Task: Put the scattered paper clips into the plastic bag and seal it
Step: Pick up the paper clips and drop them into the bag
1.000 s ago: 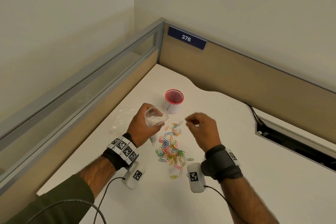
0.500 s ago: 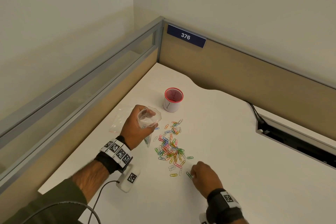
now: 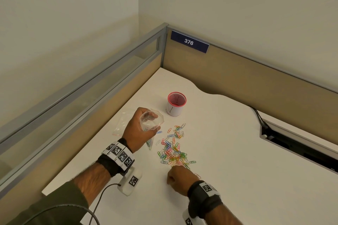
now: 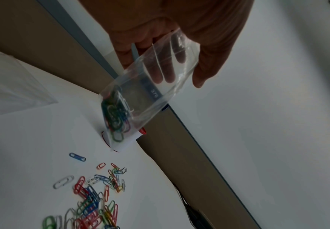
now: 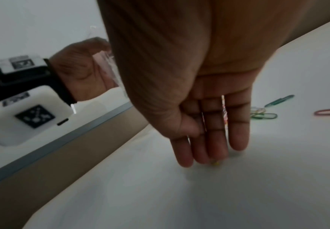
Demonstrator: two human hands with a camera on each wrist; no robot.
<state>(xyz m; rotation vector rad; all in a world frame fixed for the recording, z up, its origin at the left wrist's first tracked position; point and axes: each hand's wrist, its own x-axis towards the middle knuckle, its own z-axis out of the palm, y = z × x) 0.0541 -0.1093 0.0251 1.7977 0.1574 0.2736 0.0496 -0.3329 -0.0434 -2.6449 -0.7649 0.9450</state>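
Note:
My left hand (image 3: 139,129) grips a clear plastic bag (image 3: 151,121) above the white desk, with its mouth held open and facing up. In the left wrist view the bag (image 4: 150,93) hangs down with several coloured clips (image 4: 115,119) at its bottom. A heap of coloured paper clips (image 3: 172,151) lies scattered on the desk just right of that hand. My right hand (image 3: 178,173) is down at the heap's near edge. Its fingers (image 5: 209,148) point straight down with the tips on the desk, over a small yellow clip (image 5: 216,162). The thumb is hidden.
A white cup with a red rim (image 3: 176,104) stands behind the heap. A second clear bag (image 3: 121,124) lies flat left of my left hand. A cable slot (image 3: 292,142) cuts the desk at the right. Partition walls (image 3: 237,78) close the back and left.
My right hand dropped from beside the bag's mouth to the desk at the heap's near edge, then shifted slightly left. The left hand kept holding the bag, almost still.

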